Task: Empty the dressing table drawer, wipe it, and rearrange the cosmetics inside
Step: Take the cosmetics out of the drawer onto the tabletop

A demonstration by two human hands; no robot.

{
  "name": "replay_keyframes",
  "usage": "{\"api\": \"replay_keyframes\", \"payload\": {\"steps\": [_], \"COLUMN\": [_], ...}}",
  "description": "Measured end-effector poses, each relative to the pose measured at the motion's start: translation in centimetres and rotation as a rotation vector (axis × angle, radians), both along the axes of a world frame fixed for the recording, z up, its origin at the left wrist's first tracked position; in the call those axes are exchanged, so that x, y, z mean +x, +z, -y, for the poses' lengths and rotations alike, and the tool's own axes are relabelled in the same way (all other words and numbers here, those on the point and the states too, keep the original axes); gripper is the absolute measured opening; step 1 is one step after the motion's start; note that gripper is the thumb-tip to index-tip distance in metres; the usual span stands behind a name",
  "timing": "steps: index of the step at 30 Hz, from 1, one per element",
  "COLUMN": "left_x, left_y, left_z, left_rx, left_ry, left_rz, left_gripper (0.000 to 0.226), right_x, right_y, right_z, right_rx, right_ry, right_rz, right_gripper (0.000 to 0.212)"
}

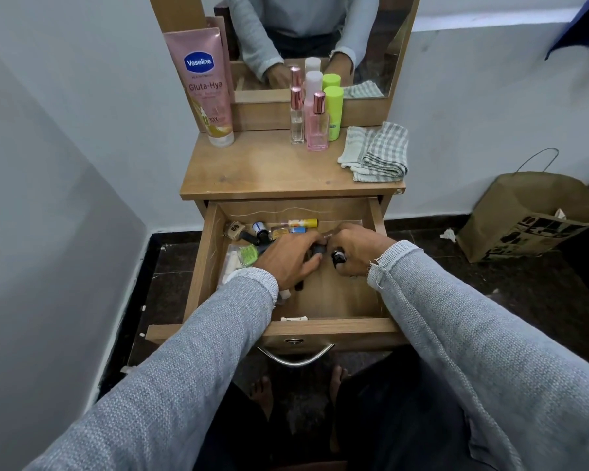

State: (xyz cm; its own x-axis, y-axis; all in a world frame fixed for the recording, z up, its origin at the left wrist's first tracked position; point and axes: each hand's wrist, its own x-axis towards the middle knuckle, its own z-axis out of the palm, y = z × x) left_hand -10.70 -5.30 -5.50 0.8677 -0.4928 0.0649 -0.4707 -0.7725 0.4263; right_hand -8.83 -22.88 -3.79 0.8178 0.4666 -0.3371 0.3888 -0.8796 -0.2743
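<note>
Open drawer (376, 212) below the worktop (272, 171). Inside, left hand (288, 258) curled over small dark cosmetics; right hand (354, 249) gripping one small dark bottle (337, 257). Behind the hands in the drawer, one yellow-capped tube (303, 223). Above the drawer, one pink lotion tube (204, 86), four bottles (315, 113), one folded checked cloth (378, 153).

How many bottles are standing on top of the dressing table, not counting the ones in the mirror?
4, clustered by the mirror: a clear perfume bottle on the left, a pink perfume bottle in front, a white-capped pink bottle behind, a green bottle on the right. More could hide behind.
</note>
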Motion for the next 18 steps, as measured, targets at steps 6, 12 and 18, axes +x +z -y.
{"api": "replay_keyframes", "payload": {"steps": [6,12,18], "left_x": [0.3,0.6,0.8], "left_y": [-0.4,-0.6,-0.8], "left_z": [-0.3,-0.4,-0.5], "left_rx": [-0.072,-0.134,-0.159], "left_ry": [0.027,0.045,0.067], "left_rz": [-0.012,-0.026,-0.059], "left_gripper": [0.03,0.03,0.032], "right_x": [-0.1,0.5,0.7], "right_y": [0.4,0.7,-0.3], "right_z": [-0.2,-0.1,0.0], "right_rx": [0.059,0.051,0.102], "right_ry": [-0.026,-0.093,-0.122], "right_rz": [0.014,-0.019,0.008], "right_gripper": [0.028,0.029,0.029]}}
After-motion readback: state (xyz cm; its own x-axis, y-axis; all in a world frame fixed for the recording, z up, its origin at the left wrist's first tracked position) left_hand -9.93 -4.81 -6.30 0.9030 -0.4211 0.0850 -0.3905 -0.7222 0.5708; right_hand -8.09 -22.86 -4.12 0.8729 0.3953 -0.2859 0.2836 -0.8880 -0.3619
